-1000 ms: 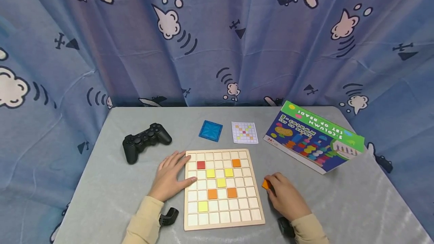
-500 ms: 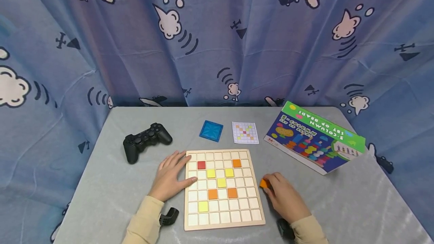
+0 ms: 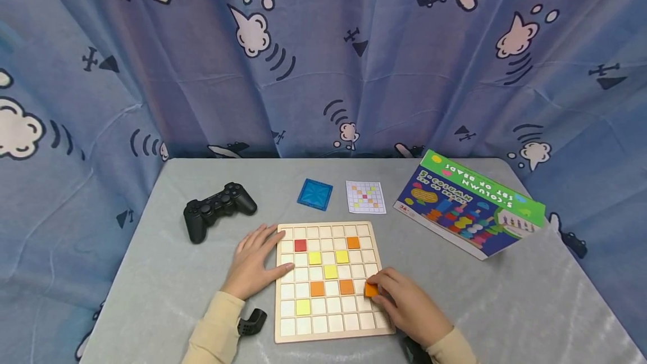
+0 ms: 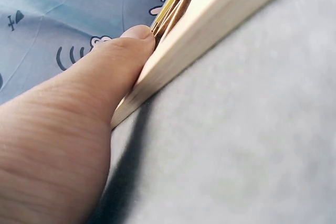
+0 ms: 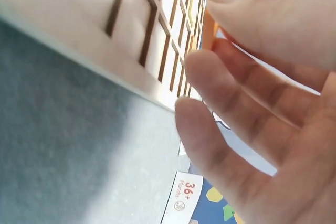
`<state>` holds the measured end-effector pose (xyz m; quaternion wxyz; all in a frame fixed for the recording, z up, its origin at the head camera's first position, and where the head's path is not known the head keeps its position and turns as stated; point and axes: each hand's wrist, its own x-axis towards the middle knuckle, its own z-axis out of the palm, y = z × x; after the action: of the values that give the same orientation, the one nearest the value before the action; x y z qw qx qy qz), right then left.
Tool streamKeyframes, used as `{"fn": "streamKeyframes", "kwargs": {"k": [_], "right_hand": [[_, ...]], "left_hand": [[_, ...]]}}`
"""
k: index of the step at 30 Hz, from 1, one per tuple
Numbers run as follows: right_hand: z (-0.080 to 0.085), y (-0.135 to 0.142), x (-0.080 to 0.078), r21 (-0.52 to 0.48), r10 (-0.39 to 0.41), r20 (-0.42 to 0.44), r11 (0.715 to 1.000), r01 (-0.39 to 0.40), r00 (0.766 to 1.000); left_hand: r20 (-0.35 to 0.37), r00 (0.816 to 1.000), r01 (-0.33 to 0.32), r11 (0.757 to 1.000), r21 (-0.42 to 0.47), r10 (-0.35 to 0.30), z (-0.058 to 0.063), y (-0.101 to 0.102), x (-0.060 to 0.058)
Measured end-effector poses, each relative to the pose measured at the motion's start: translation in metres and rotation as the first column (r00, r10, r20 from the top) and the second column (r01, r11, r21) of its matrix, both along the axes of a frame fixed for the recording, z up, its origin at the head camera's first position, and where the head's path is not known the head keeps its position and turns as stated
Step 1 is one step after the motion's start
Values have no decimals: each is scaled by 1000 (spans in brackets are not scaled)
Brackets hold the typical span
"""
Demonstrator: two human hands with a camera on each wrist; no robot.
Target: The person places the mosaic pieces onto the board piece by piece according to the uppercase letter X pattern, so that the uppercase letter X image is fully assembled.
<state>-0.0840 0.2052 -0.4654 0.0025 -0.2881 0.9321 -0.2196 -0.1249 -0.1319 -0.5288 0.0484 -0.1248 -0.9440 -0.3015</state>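
A wooden grid board (image 3: 333,340) with white squares lies in the middle of the table in the head view. Several orange and yellow tiles and one red tile (image 3: 300,245) sit in its cells. Along the board's left edge rests my left hand (image 3: 254,267), fingers spread, its thumb over the border; the left wrist view shows this thumb (image 4: 118,64) against the wooden side. My right hand (image 3: 411,306) pinches an orange tile (image 3: 370,289) over the board's right columns. In the right wrist view, thumb and fingertips hold that tile (image 5: 209,27) on edge above the grid.
Behind the board lie a blue square packet (image 3: 315,194) and a small printed pattern card (image 3: 366,198). A black game controller (image 3: 218,211) is at the left back. A colourful box (image 3: 467,206) stands at the right back, and a patterned curtain (image 3: 303,60) hangs behind the table.
My right hand has moved left with the orange tile, from the table beside the board to over its right columns. My left hand has stayed in place.
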Motion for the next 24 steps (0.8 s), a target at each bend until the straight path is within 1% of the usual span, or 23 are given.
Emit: {"fn": "streamKeyframes", "kwargs": {"k": [5,12,18,24], "right_hand": [[-1,-4,4,26,55,-2,998,-55,999],[-4,-9,7,92,74,14,993,-75,997],[-6,-10,7,80,78,14,994,-79,997],[-5,-11,6,78,91,31,993,-93,995]], "left_hand": [[-2,1000,0,1000,-5,0,0,0,0],[-5,1000,3,1000,-3,-3,-1,0,0],[-12,1000,7,1000,-4,-7,0,0,-1],[-10,1000,4,1000,-7,-4,0,0,-1]]}}
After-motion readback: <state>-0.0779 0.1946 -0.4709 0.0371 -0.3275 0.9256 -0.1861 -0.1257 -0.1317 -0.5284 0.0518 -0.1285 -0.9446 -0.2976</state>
